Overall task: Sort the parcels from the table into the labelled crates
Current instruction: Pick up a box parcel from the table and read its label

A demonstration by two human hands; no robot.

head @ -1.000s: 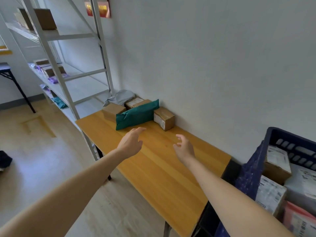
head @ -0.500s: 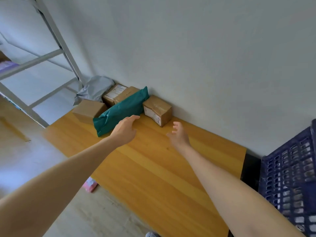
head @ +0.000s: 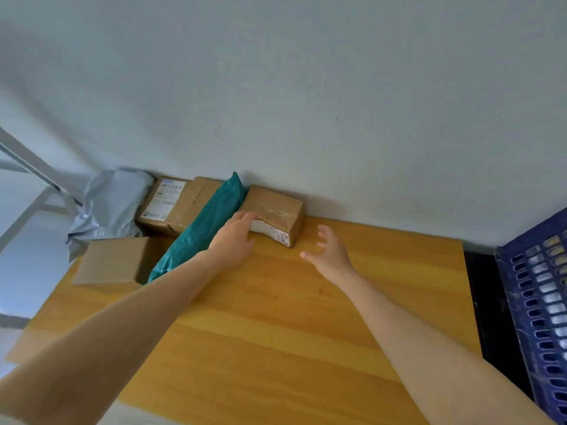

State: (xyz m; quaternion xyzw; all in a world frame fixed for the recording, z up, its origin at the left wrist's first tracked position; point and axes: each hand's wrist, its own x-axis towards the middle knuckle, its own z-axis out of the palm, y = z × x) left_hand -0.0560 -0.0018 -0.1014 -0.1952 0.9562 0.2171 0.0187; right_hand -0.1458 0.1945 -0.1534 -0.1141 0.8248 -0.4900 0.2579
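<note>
Left hand [head: 233, 237]: open and nearly flat, with the fingers stretched forward. The fingertips touch the near-left corner of the taped box [head: 276, 210] by its white label, and nothing is gripped yet.
Right hand [head: 331, 256]: open with the fingers spread and slightly bent. It hovers above the table [head: 276, 332] and holds nothing.
Taped box, place: it lies between the two hands, just ahead of both, with its long side running away toward the wall [head: 306, 102], which its far end seems to meet.
Taped box, handling: probably light and fairly stiff. It is small brown cardboard, creased under glossy tape, so the top may be slick and may give a little under pressure.
Where to hold: I would clamp the two long side faces, one hand on each. The bare cardboard there should offer more friction than the tape.
Left of the left hand: a teal mailer [head: 202, 228] runs alongside the wrist and leans against the box's left face. It looks soft and may slide when the box is lifted.
Beyond the mailer: a labelled carton [head: 171, 200], then a grey bag [head: 110, 204] at the wall, with a plain carton [head: 113, 260] nearer.
Far right of the right hand: a blue crate [head: 540, 302] stands well apart, past the table end. No label on it can be read.
</note>
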